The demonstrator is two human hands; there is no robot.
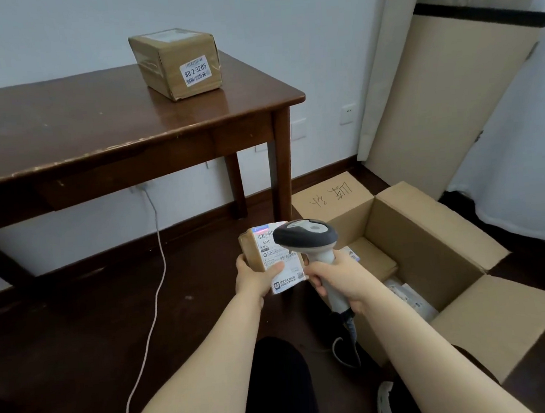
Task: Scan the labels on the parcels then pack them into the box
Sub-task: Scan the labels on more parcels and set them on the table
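The left hand is gripping a small brown cardboard parcel with a white printed label, holding it above the dark wooden floor, just left of the large open brown cardboard box. The right hand is clenching round the handle of a grey-and-white handheld barcode scanner, whose head is sitting just beside the label. A reddish glow is showing across the label's top edge. The box is standing on the floor with its flaps folded outward, the far one bearing handwritten marks. Inside it a flat brown parcel is lying, and nearer the person a pale plastic-wrapped parcel. A bigger taped brown cardboard parcel with a white sticker is resting on the dark brown wooden worktop, well apart from the box.
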